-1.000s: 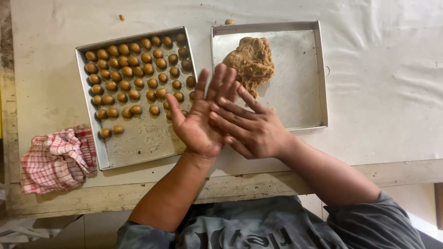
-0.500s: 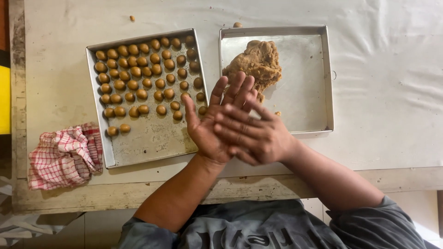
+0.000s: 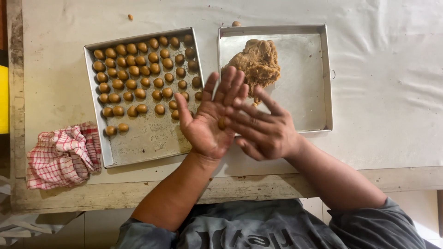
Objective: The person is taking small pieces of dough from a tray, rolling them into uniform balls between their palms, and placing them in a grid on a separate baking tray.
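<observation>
My left hand [image 3: 210,117] is held palm up above the table's front, fingers spread. My right hand [image 3: 260,127] lies across it, fingers flat on the palm. A small brown dough ball [image 3: 222,123] shows between the two palms. To the left, a square metal tray [image 3: 143,143] holds several rows of small brown dough balls [image 3: 138,71]. Behind my hands, a second metal tray [image 3: 304,74] carries a lump of brown dough [image 3: 256,62] in its near-left part.
A red-and-white checked cloth [image 3: 62,154] lies crumpled at the table's left front edge. The table is covered with a white sheet [image 3: 383,92]. Two stray dough bits [image 3: 130,17] lie behind the trays. A yellow object [image 3: 3,99] is at the far left.
My right hand has slid back toward me over the left palm, uncovering the fingers and the dough ball. The view has shifted slightly.
</observation>
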